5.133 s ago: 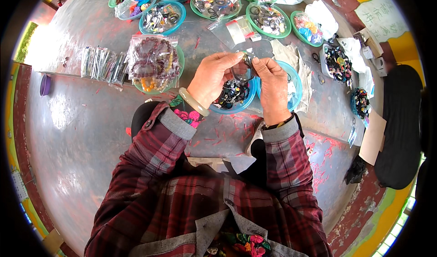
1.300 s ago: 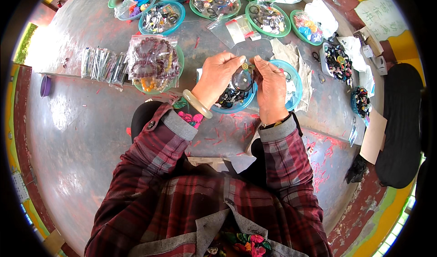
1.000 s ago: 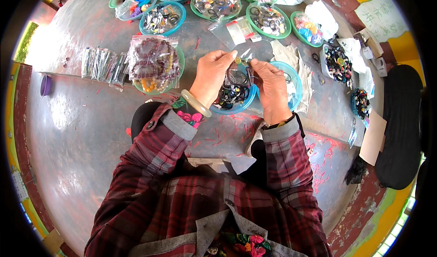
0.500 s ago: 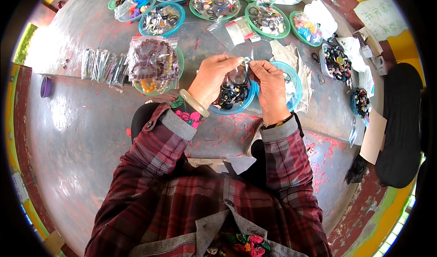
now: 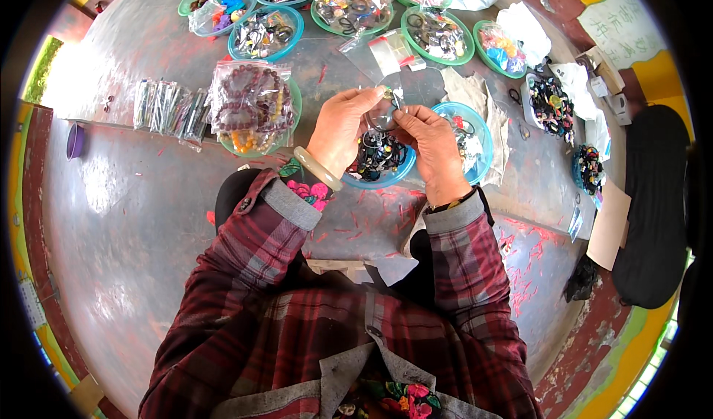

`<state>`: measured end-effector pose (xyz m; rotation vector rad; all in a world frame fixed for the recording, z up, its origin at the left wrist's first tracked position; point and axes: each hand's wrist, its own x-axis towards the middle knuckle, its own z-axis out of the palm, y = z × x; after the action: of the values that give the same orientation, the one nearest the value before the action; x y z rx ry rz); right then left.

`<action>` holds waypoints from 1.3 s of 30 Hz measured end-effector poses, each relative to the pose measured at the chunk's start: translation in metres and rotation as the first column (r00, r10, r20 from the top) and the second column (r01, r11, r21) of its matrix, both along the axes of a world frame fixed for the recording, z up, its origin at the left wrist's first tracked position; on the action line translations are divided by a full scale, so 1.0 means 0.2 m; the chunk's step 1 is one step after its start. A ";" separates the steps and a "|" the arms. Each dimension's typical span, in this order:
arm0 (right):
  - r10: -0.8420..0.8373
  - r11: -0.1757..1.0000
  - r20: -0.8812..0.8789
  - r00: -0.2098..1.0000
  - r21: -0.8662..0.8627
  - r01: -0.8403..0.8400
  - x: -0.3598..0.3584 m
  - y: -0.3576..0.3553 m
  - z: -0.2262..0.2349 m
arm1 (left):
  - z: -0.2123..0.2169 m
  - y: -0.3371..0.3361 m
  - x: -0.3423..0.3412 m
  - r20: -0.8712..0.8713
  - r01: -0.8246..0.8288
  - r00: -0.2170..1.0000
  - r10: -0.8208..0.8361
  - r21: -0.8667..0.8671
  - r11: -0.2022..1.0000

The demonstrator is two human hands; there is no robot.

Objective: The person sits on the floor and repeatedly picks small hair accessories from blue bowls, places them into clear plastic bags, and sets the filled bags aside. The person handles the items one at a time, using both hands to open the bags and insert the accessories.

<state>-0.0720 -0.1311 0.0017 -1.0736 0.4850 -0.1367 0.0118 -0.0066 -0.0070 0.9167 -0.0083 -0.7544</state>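
My left hand [image 5: 343, 126] and my right hand [image 5: 431, 138] meet over a blue bowl [image 5: 386, 178] full of small dark trinkets. Between the fingertips of both hands I pinch a small clear plastic bag [image 5: 388, 107] with a dark ring-like piece in it. A pale green bangle [image 5: 316, 168] sits on my left wrist. A second blue bowl [image 5: 475, 133] lies just right of my right hand, partly hidden by it.
Several green and blue bowls [image 5: 266, 33] of mixed trinkets line the far edge of the grey metal table [image 5: 134, 218]. A bag of brown bead bracelets [image 5: 249, 100] covers a green bowl at left, beside small packets [image 5: 167, 107]. Clear bags [image 5: 379, 51] and a black seat [image 5: 653, 204] lie beyond.
Both hands stayed over the blue bowl, shifting slightly; the small bag between the fingertips was lowered, lifted and turned. Nothing else on the table moved.
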 end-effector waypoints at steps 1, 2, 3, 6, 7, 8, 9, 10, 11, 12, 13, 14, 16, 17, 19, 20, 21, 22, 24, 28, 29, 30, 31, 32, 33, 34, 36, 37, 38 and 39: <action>-0.006 1.000 -0.004 1.000 -0.008 0.006 0.00 -0.01 0.00 | 0.00 0.00 0.00 -0.021 -0.005 1.000 0.005 -0.012 1.000; -0.013 1.000 -0.008 1.000 -0.016 0.013 0.00 -0.01 0.00 | 0.01 0.00 0.00 -0.050 -0.006 0.999 0.005 -0.013 1.000; 0.006 1.000 -0.009 1.000 -0.022 -0.006 0.00 -0.02 0.00 | 0.01 0.01 0.01 -0.079 -0.006 0.997 0.005 -0.014 1.000; 0.054 0.998 -0.009 0.998 -0.039 -0.055 0.00 -0.05 -0.01 | 0.04 0.01 0.01 -0.074 -0.018 0.997 0.018 -0.003 1.000; 0.065 0.997 -0.007 0.998 -0.044 -0.066 -0.01 -0.06 -0.01 | 0.05 0.01 0.01 -0.057 -0.024 0.998 0.024 0.002 1.000; 0.076 0.996 -0.005 0.997 -0.050 -0.076 -0.01 -0.07 -0.01 | 0.04 0.01 0.01 -0.042 0.006 0.999 -0.005 0.006 1.000; 0.037 0.998 -0.006 0.999 -0.048 -0.038 -0.01 -0.06 -0.01 | 0.02 0.02 0.01 -0.026 0.032 0.999 -0.031 0.012 0.999; -0.001 0.999 -0.006 1.000 -0.045 0.001 -0.01 -0.06 0.00 | 0.00 0.02 0.02 -0.011 0.058 0.998 -0.057 0.019 0.998; -0.040 0.998 -0.007 0.999 -0.043 0.040 -0.01 -0.06 0.00 | -0.01 0.02 0.02 -0.030 0.040 0.999 -0.040 -0.004 0.999; -0.036 0.999 -0.010 0.999 -0.041 0.036 0.00 -0.05 0.00 | -0.02 0.02 0.03 -0.049 0.023 0.999 -0.024 -0.027 0.999; -0.032 0.999 -0.014 0.999 -0.038 0.032 0.00 -0.05 0.00 | -0.03 0.02 0.03 -0.069 0.005 0.998 -0.008 -0.049 0.999; -0.028 0.999 -0.017 0.999 -0.036 0.027 0.00 -0.05 0.00 | -0.04 0.01 0.03 -0.086 -0.027 0.996 0.020 -0.074 0.997; -0.033 0.999 -0.011 0.999 -0.024 0.032 -0.01 -0.04 -0.03 | -0.05 0.00 0.02 -0.123 -0.088 0.990 0.073 -0.124 0.988; -0.035 0.999 -0.008 0.999 -0.018 0.035 -0.01 -0.04 -0.04 | -0.05 -0.01 0.01 -0.132 -0.077 0.989 0.059 -0.132 0.988; -0.100 0.994 0.029 0.995 -0.038 0.101 -0.01 -0.07 -0.06 | -0.03 -0.02 0.01 -0.150 -0.056 0.988 0.033 -0.148 0.987; -0.132 0.990 0.048 0.990 -0.048 0.134 -0.01 -0.08 -0.06 | -0.02 -0.01 0.01 -0.162 -0.055 0.986 0.030 -0.149 0.987; -0.156 0.987 0.043 0.987 -0.034 0.157 -0.01 -0.08 -0.04 | -0.02 -0.01 0.01 -0.174 -0.055 0.984 0.029 -0.149 0.987; -0.180 0.983 0.037 0.983 -0.021 0.181 -0.01 -0.09 0.00 | -0.01 -0.01 0.02 -0.186 -0.056 0.982 0.027 -0.149 0.987; -0.210 0.977 0.034 0.977 -0.031 0.211 -0.01 -0.10 0.02 | 0.00 0.01 0.02 -0.127 0.009 0.992 -0.024 -0.117 0.993; -0.211 0.973 0.062 0.975 -0.080 0.216 -0.02 -0.12 0.01 | -0.01 0.01 0.01 -0.084 0.123 0.988 -0.128 -0.061 0.990; -0.206 0.974 0.072 0.976 -0.081 0.212 -0.02 -0.13 0.01 | -0.02 0.01 0.00 -0.083 0.125 0.988 -0.130 -0.052 0.991; -0.216 0.971 0.065 0.974 -0.088 0.221 -0.02 -0.13 0.01 | -0.02 0.01 0.00 -0.083 0.128 0.988 -0.131 -0.042 0.991; -0.225 0.968 0.058 0.973 -0.095 0.230 -0.02 -0.13 0.01 | -0.02 0.01 0.00 -0.083 0.130 0.988 -0.132 -0.033 0.991; -0.235 0.966 0.051 0.971 -0.102 0.239 -0.02 -0.13 0.01 | -0.02 0.01 0.00 -0.079 0.129 0.988 -0.131 -0.034 0.991; -0.242 0.965 0.057 0.969 -0.094 0.246 -0.02 -0.13 0.01 | -0.01 0.01 0.00 -0.075 0.128 0.989 -0.131 -0.036 0.991; -0.249 0.964 0.062 0.967 -0.086 0.253 -0.02 -0.14 0.01 | -0.01 0.01 0.00 -0.072 0.128 0.989 -0.131 -0.038 0.991; -0.258 0.963 0.073 0.964 -0.059 0.262 -0.03 -0.14 0.01 | 0.00 0.00 0.00 -0.064 0.133 0.989 -0.135 -0.029 0.991; -0.260 0.964 0.077 0.963 -0.042 0.263 -0.03 -0.14 0.02 | 0.00 0.00 0.00 -0.060 0.136 0.989 -0.137 -0.024 0.990; -0.262 0.964 0.081 0.962 -0.024 0.265 -0.03 -0.14 0.03 | 0.00 0.00 0.00 -0.058 0.142 0.988 -0.143 -0.024 0.990; -0.268 0.963 0.068 0.961 -0.006 0.269 -0.03 -0.13 0.05 | -0.01 0.01 0.00 -0.056 0.146 0.988 -0.147 -0.023 0.989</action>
<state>-0.0778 -0.1562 0.0112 -1.0109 0.5688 -0.4151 0.0121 -0.0054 -0.0089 0.8822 -0.0324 -0.9160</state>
